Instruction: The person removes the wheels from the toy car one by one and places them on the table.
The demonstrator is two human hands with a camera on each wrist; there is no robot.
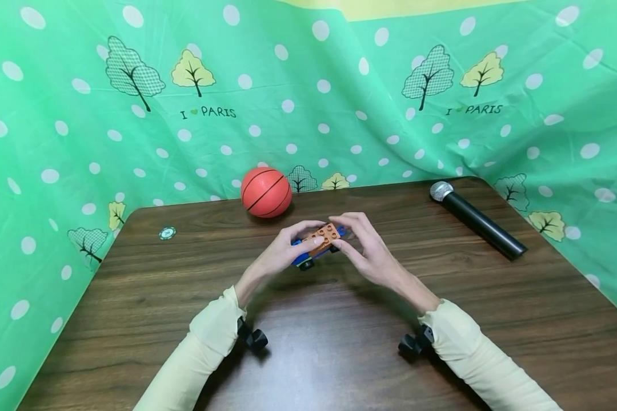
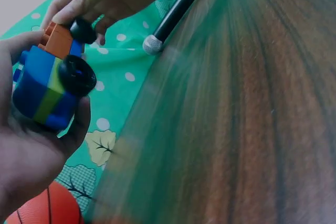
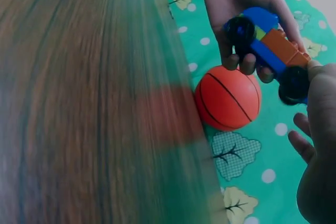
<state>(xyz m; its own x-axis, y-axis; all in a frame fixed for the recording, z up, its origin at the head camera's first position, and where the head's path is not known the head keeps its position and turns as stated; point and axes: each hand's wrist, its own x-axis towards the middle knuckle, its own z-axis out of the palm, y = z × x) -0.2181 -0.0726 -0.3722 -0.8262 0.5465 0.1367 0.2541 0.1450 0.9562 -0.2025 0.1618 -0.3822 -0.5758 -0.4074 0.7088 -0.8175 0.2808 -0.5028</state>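
Observation:
A small toy car [image 2: 39, 87] built of toy bricks is held up over the table between both hands. It has a blue and lime green end, black wheels [image 2: 77, 75] and an orange studded brick [image 1: 330, 231] on top. My left hand [image 1: 276, 251] grips the blue end, its thumb across the upper side and fingers curled beneath. At the other end, my right hand [image 1: 374, 260] pinches the car by the orange brick, thumb tip against it in the right wrist view. Part of the car's far side is hidden behind the fingers.
Beyond the hands, a red ball with black lines [image 1: 266, 192] sits by the table's back edge. A microphone [image 1: 478, 220] lies at the right, and a poker chip [image 1: 167, 233] at the left. A green printed cloth [image 1: 288, 74] hangs behind the brown table [image 1: 339, 354].

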